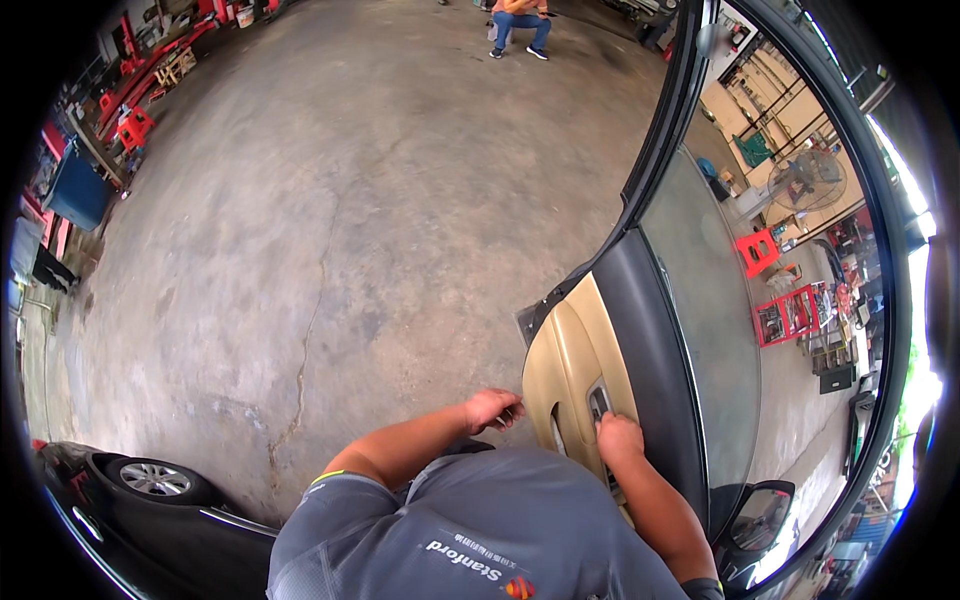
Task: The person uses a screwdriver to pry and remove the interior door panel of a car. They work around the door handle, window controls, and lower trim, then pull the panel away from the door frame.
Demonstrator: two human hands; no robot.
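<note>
The beige and black inner panel of a car door (565,345) stands at my right side. My right hand (620,438) is closed against it, with its fingertips at the lower end of a grey recessed trim piece (600,402). What those fingers grip, if anything, is hidden. In front of my body, left of the panel and apart from it, my left hand (494,410) is held with curled fingers. Whether something small sits in them I cannot make out. Beside the trim piece, the panel has a long pull recess (558,428).
The door's window frame (655,165) and glass (715,300) rise on the right, with a side mirror (762,515) lower down. A black car (100,500) stands behind on the left. A person (518,25) sits far ahead. Beyond the glass are a fan (806,180) and a red tool cart (787,317).
</note>
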